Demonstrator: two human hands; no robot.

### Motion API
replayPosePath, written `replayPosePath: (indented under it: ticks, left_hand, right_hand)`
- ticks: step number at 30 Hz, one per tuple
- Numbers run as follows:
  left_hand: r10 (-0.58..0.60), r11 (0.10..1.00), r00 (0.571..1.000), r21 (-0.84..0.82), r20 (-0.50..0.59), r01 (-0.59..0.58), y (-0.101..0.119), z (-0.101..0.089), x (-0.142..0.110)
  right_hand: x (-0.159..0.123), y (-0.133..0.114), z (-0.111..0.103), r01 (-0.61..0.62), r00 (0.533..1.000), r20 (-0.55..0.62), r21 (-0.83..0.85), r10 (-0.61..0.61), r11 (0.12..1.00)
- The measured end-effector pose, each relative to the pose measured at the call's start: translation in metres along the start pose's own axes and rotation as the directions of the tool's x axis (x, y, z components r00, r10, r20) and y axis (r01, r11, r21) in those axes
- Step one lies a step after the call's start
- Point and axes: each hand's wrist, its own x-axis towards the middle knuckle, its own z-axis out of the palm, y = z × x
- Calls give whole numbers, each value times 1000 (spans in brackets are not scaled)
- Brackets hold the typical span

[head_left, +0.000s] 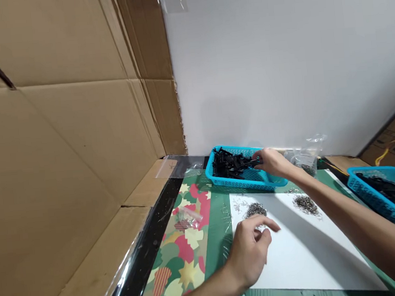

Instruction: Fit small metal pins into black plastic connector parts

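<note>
My right hand [271, 162] reaches into a blue plastic basket [245, 183] at the back of the table, its fingers closed among several small black plastic parts [229, 162]. My left hand [253, 249] rests on a white sheet of paper [311, 258], fingers curled in a pinch beside a small heap of tiny metal pieces [256, 209]; what the pinch holds is too small to see. A second heap of metal pieces [306, 203] lies further right on the sheet.
A second blue basket [385, 196] of black parts stands at the right edge. Clear plastic bags [305, 154] sit behind the sheet. A small bag [188, 218] lies on the leaf-patterned table cover [182, 255]. Cardboard panels [63, 155] wall the left; a white wall is behind.
</note>
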Motion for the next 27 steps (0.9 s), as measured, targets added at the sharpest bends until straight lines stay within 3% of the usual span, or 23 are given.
replayPosePath:
  ticks: [3, 7, 9, 12, 15, 17, 22, 23, 25, 27]
  left_hand:
    - [35, 995, 996, -86, -81, -42, -2, 1, 1]
    - [-15, 961, 995, -275, -98, -13, -1, 1, 2]
    - [-42, 931, 997, -365, -70, 14, 0, 3, 2]
    - [-56, 915, 998, -398, 13, 56, -1, 6, 0]
    - [-74, 941, 997, -329, 24, 78, -1, 9, -2]
    - [-81, 956, 997, -283, 3, 78, 0, 10, -2]
    - [-6, 980, 999, -199, -36, -2, 7, 4, 3]
    - [10, 983, 998, -183, -57, -20, 8, 2, 4]
    - [43, 986, 992, -157, -114, -61, 9, -2, 9]
    - [65, 985, 983, -149, -169, -91, 9, -5, 13]
  right_hand:
    - [-21, -3, -18, 2, 992, -124, 130, 15, 992]
    - [-78, -17, -27, 81, 964, -264, 256, -11, 963]
    - [-112, -26, -18, 321, 899, -397, 314, -184, 893]
    - [-153, -37, 5, 580, 757, -482, 183, -441, 794]
    - [-172, -36, 24, 681, 638, -487, -6, -597, 732]
    - [-176, -32, 30, 692, 617, -498, -25, -609, 721]
    - [-181, -20, 32, 665, 657, -559, 112, -506, 739]
    - [-181, -18, 32, 635, 688, -570, 173, -449, 753]
    - [-180, -14, 35, 519, 796, -528, 348, -294, 780]
    - [-178, -12, 39, 331, 922, -356, 531, -149, 780]
